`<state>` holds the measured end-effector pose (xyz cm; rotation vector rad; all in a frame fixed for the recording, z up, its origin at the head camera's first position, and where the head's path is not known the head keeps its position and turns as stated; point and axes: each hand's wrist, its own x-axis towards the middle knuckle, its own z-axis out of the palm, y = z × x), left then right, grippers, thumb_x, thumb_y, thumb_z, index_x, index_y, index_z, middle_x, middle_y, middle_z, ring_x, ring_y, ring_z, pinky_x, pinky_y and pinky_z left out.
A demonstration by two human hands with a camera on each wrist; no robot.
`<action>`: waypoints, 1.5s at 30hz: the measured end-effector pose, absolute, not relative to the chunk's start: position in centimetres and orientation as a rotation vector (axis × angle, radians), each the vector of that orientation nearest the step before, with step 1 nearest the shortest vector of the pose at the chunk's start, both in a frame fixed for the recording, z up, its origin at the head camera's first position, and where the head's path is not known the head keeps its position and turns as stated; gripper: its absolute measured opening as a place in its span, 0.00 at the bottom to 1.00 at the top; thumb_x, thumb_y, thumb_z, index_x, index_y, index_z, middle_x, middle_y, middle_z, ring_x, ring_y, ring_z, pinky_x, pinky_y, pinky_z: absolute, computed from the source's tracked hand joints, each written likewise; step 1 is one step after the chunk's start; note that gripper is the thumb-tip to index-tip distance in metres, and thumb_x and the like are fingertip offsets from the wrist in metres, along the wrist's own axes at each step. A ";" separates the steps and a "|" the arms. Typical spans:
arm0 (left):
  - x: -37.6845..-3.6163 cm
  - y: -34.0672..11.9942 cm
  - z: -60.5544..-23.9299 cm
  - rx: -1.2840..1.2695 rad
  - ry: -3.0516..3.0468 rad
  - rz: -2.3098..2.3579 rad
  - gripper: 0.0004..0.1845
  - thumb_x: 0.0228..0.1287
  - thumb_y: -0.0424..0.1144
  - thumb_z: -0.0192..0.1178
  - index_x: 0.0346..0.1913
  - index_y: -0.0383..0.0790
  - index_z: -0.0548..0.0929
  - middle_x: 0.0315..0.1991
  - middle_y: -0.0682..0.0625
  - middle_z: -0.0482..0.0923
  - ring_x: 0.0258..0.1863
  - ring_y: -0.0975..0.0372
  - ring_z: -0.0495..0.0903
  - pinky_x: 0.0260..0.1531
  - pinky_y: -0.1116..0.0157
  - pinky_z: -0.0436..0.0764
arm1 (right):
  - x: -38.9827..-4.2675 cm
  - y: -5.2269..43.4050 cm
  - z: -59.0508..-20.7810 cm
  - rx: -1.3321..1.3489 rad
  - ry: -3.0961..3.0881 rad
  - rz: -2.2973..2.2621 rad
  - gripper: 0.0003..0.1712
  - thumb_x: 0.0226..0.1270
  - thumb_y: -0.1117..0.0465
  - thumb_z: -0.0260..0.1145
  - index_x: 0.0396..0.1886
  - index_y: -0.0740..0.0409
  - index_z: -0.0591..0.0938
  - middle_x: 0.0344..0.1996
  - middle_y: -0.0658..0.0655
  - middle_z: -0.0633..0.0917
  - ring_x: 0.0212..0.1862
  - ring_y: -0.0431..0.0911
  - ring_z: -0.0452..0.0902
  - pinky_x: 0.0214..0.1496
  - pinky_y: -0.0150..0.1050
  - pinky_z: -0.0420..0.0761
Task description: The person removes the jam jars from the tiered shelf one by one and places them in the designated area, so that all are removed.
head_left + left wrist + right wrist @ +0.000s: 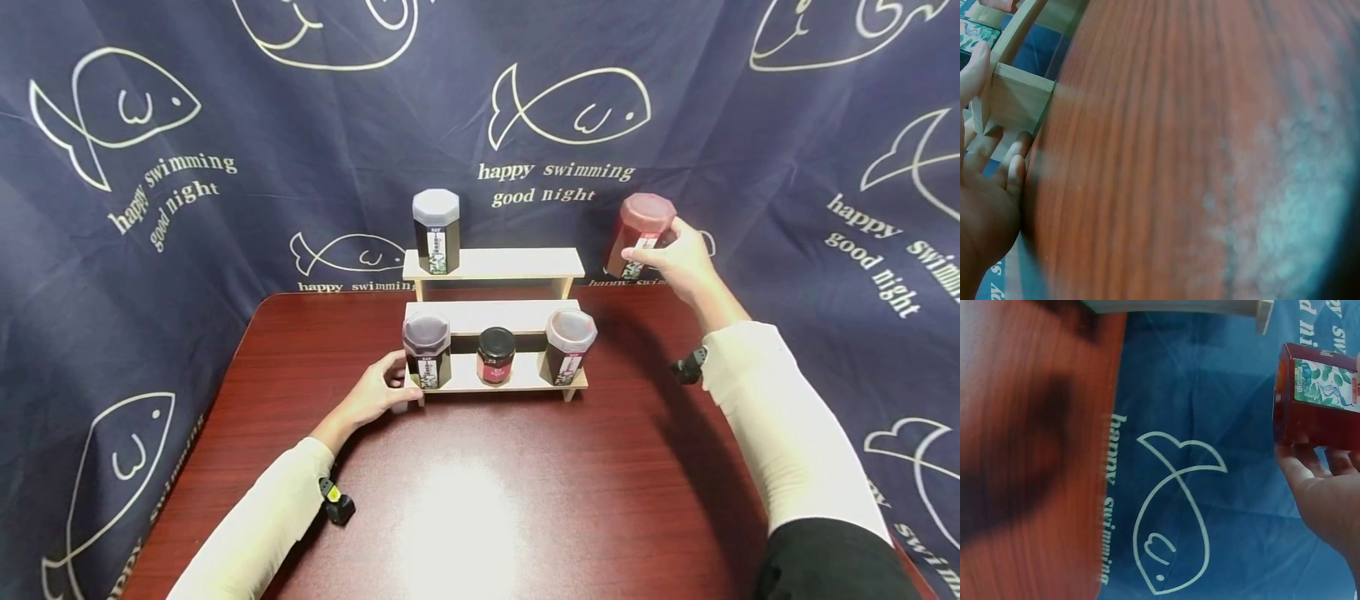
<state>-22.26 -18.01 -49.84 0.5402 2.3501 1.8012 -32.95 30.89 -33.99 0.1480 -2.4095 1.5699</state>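
A dark blue cloth (247, 108), softly creased and printed with pale line-drawn fish and lettering, hangs behind everything. In front of it spreads the table (600, 483), reddish brown with streaked grain, its polish throwing back a white glare. On it stands the three-tiered rack (517, 262), flat boards of pale, smooth wood on short legs. My left hand (378, 387) grips the left end of its lowest board, thumb at the front edge, fingers behind.

My right hand (682, 262) grasps the red jar (636, 237) and holds it in the air, right of the rack's top board and apart from it. The jar is faceted and glossy, with a leafy label and a translucent pinkish lid. Three dark jars of similar many-sided shape have cloudy lids: one on the top board's left end (437, 233), one at each end of the lowest. Between those two sits a small jar (496, 356), squat, with a black lid.
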 end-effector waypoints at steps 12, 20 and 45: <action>-22.0 -17.9 -49.3 0.548 2.333 1.808 0.36 0.55 0.25 0.73 0.66 0.25 0.70 0.57 0.30 0.78 0.53 0.44 0.80 0.54 0.55 0.79 | -32.6 32.7 -37.5 0.111 -2.512 1.466 0.42 0.56 0.61 0.80 0.69 0.63 0.72 0.53 0.53 0.80 0.52 0.36 0.72 0.57 0.27 0.68; -22.1 -17.9 -49.3 0.558 2.347 1.801 0.35 0.55 0.25 0.73 0.66 0.26 0.71 0.57 0.30 0.78 0.51 0.44 0.81 0.52 0.54 0.80 | -32.4 33.4 -40.7 0.086 -2.468 1.627 0.40 0.56 0.66 0.79 0.68 0.65 0.71 0.43 0.40 0.81 0.45 0.31 0.77 0.46 0.22 0.74; -23.5 -18.5 -52.3 0.558 2.324 1.830 0.37 0.55 0.30 0.75 0.68 0.32 0.71 0.58 0.34 0.78 0.52 0.48 0.81 0.51 0.60 0.81 | -31.8 33.6 -47.2 0.058 -2.547 1.650 0.42 0.52 0.72 0.78 0.65 0.74 0.68 0.41 0.48 0.79 0.40 0.36 0.74 0.44 0.23 0.74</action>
